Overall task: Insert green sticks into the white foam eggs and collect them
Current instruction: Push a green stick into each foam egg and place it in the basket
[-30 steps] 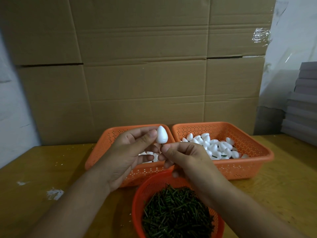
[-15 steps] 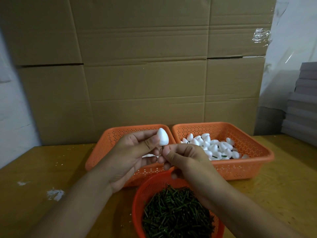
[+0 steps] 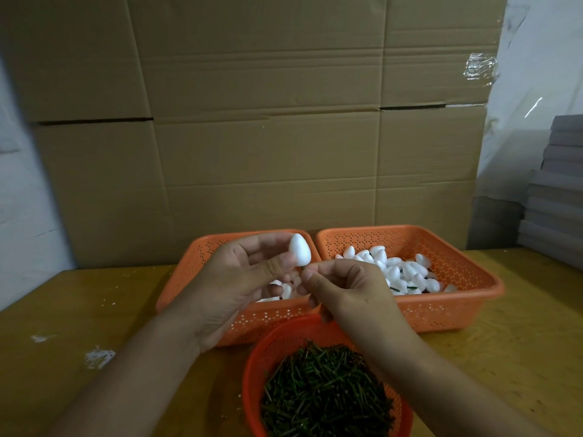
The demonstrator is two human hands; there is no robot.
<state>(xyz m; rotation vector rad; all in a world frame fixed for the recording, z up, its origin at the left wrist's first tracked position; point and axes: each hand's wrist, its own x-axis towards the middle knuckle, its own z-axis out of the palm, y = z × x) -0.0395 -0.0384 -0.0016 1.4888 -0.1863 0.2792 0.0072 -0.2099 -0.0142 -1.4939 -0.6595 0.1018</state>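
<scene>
My left hand (image 3: 239, 275) pinches a white foam egg (image 3: 299, 250) between thumb and fingers, above the left orange basket (image 3: 202, 279). A short bit of green stick (image 3: 302, 268) shows under the egg, and my right hand (image 3: 344, 288) pinches it right below. A few white eggs lie in the left basket, mostly hidden by my hands. The right orange basket (image 3: 457, 272) holds several white eggs (image 3: 403, 269), some with green sticks. A round orange basket (image 3: 252, 367) full of green sticks (image 3: 325, 392) sits nearest me.
The baskets stand on a wooden table (image 3: 63, 326) with white foam crumbs at the left. A wall of cardboard boxes (image 3: 268, 137) rises just behind the baskets. Stacked grey sheets (image 3: 558, 190) stand at the far right.
The egg has tilted and shifted slightly left and down toward my left palm. Both hands stay together above the left basket.
</scene>
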